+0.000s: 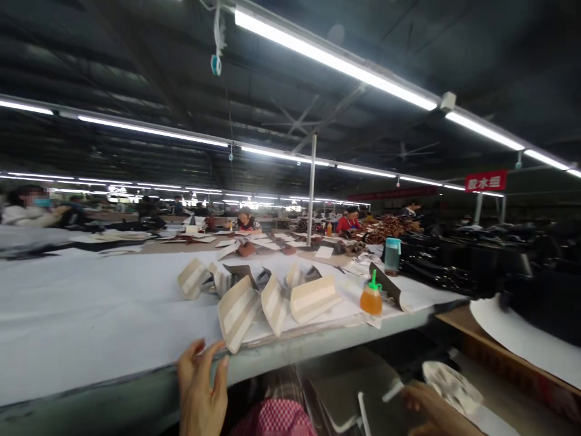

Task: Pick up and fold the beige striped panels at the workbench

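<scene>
Long tube lights (336, 54) ran high above both hands in the head view, under a dark roof, and a red sign (485, 181) hung far beyond the right hand. Ahead of the hands stretched a table (113, 315) covered in white, with a pale pole (312, 188) rising behind it. Farther off, past the left hand, sat a person in a dark top (247, 223); a person in red (348, 221) was at work beyond, more toward the right hand's side. The left hand (203, 387) was at the table's near edge, empty, its fingers spread and apart, the tips just beside the nearest of several curved cream panels (238, 312). These panels stood in a loose cluster ahead of that hand and to its right. Well apart from it, low and to the right, the right hand (433, 406) was blurred near a short white strip (393, 390); whether it gripped the strip could not be told. Ahead of the right hand, on the table, stood a squeeze bottle (371, 300) of amber liquid with a green nozzle, and behind that a blue-lidded jug (393, 254). Between the hands, below the table edge, showed a red-and-white checked cloth (279, 418) and a dark sheet (363, 381).
</scene>
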Available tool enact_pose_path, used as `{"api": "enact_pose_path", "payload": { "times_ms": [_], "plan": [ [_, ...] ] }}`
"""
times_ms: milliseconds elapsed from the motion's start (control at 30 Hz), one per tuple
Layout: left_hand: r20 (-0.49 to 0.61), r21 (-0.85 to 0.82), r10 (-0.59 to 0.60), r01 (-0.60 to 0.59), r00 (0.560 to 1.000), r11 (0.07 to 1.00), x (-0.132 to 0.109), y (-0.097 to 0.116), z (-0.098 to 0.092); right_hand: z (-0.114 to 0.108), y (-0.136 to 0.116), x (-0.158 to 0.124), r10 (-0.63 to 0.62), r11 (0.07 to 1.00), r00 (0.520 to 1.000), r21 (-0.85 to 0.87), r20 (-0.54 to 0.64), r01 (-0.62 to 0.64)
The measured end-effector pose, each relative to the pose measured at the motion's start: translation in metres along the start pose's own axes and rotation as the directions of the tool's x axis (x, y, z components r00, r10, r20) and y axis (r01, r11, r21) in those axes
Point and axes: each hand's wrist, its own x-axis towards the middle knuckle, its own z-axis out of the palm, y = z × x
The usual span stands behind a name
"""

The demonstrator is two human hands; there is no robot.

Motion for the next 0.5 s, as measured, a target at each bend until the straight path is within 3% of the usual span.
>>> {"api": "enact_pose_path", "payload": {
  "times_ms": [200,300,400,500],
  "plan": [
    [0.247,0.048,-0.014,0.002,0.969,0.999,0.047,-0.034,0.034,-0.001,0.003,-0.004,0.055,0.998,0.998,-0.033,0.001,-0.055],
    [0.25,0.118,-0.107,0.079,0.962,0.99,0.063,-0.045,0.045,-0.007,0.001,-0.008,0.103,0.993,0.995,-0.058,0.012,-0.102],
    [0.173,0.185,-0.192,0.159,0.966,0.97,0.071,-0.056,0.034,-0.011,-0.001,-0.01,0.113,0.99,0.994,-0.084,0.014,-0.111],
    [0.079,0.229,-0.233,0.21,0.969,0.951,0.07,-0.066,0.004,-0.014,-0.005,-0.008,0.077,0.992,0.997,-0.096,0.001,-0.077]
  ]
}}
